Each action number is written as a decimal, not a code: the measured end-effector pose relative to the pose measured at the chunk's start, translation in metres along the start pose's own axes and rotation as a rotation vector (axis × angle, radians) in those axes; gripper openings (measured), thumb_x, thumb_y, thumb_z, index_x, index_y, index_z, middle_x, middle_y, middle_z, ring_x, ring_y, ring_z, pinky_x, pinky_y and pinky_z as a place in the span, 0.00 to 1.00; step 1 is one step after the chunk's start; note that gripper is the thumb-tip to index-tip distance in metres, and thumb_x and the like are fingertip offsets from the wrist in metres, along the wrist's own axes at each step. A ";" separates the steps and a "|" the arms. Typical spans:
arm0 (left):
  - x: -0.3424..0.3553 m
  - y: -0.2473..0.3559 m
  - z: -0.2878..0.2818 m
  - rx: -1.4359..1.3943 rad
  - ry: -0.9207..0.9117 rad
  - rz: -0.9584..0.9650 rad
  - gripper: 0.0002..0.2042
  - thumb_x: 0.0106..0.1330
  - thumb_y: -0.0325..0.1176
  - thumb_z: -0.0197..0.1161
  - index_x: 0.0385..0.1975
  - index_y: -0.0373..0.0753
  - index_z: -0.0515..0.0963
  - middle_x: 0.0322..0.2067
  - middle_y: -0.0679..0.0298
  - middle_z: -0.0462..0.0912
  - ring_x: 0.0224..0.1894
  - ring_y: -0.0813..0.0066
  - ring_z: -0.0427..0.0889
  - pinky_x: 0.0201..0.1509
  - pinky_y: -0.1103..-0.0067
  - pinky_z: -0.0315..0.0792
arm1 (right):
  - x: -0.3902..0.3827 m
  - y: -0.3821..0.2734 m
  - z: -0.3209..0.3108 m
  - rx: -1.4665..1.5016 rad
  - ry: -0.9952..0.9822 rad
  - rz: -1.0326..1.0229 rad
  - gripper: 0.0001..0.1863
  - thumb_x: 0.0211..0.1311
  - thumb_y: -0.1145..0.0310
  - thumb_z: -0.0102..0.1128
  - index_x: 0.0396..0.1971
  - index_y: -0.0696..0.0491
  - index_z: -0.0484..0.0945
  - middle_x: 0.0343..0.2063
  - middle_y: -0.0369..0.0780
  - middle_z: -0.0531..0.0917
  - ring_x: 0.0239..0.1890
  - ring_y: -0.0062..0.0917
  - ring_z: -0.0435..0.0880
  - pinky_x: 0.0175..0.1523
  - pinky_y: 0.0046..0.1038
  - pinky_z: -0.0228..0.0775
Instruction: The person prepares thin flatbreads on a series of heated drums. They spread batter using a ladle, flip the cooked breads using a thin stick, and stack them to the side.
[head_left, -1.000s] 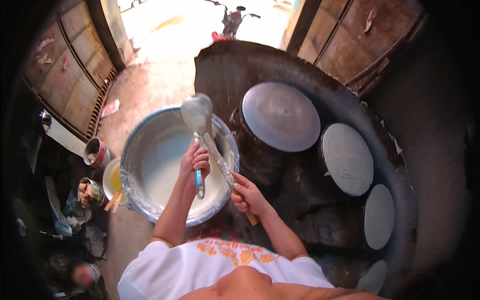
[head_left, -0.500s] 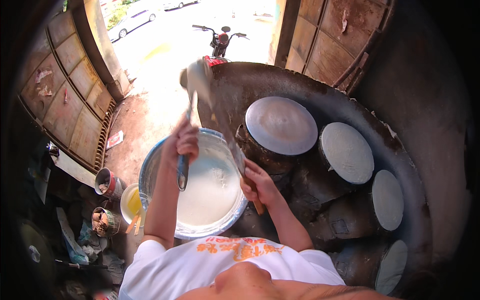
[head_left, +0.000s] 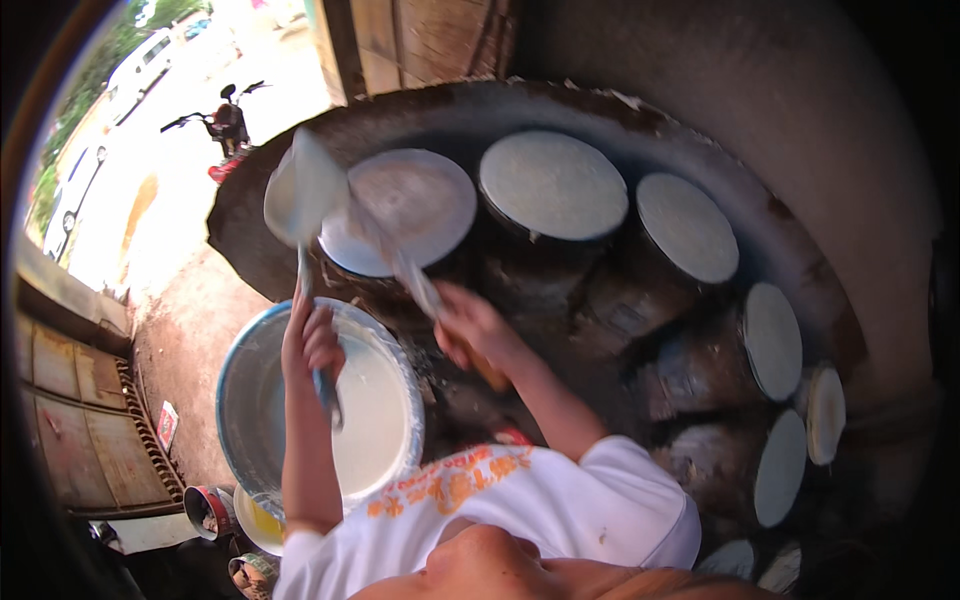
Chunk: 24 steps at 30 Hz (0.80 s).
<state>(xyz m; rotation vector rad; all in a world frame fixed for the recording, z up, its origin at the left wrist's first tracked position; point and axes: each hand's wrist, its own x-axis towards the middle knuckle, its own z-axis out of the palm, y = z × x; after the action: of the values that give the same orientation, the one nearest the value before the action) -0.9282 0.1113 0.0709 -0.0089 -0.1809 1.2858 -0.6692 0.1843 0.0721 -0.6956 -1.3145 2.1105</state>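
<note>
My left hand grips the blue handle of a ladle, its round bowl coated with pale batter. The bowl is raised beside the left edge of a round griddle plate. My right hand is closed round the wooden handle of a long flat spatula. Its blade, blurred and whitish, slants up across that plate toward the ladle; whether the two tools touch, I cannot tell. Below my left hand stands a wide blue-rimmed tub of white batter.
Several more round plates, one a pale-covered plate, curve away to the right on dark drum-like stoves. Behind them runs a sooty curved wall. Small buckets, one a red-rimmed bucket, stand at lower left. A motorbike is outside the doorway.
The view has turned right, bringing more plates into sight. Both hands have shifted right relative to the tub, carrying the ladle and spatula toward the first plate. Both grips remain closed.
</note>
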 end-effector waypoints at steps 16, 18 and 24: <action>0.258 0.012 -0.092 -0.182 0.358 -0.215 0.17 0.71 0.36 0.47 0.17 0.44 0.58 0.11 0.75 0.58 0.10 0.88 0.57 0.12 0.88 0.56 | 0.114 0.091 -0.187 -0.033 0.691 -0.092 0.26 0.50 0.83 0.56 0.53 0.53 0.75 0.34 0.33 0.79 0.23 0.13 0.75 0.22 0.17 0.70; 0.250 0.020 -0.116 0.055 0.481 -0.119 0.08 0.68 0.37 0.53 0.36 0.43 0.77 0.12 0.76 0.58 0.10 0.88 0.54 0.13 0.87 0.49 | 0.120 0.111 -0.170 0.042 0.694 -0.104 0.27 0.49 0.83 0.56 0.53 0.55 0.75 0.32 0.34 0.79 0.22 0.14 0.75 0.23 0.19 0.72; 0.276 0.016 -0.116 2.013 0.772 -0.086 0.28 0.62 0.29 0.56 0.63 0.60 0.66 0.16 0.68 0.68 0.13 0.82 0.66 0.15 0.81 0.63 | 0.142 0.159 -0.183 -0.394 0.941 -0.338 0.23 0.43 0.85 0.56 0.45 0.56 0.77 0.29 0.36 0.78 0.25 0.21 0.77 0.29 0.23 0.72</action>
<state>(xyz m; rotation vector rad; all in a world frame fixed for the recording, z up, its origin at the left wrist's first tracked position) -0.8533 0.3900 -0.0091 1.1667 1.7578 0.8067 -0.6753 0.3380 -0.1627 -1.3050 -1.1573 1.0068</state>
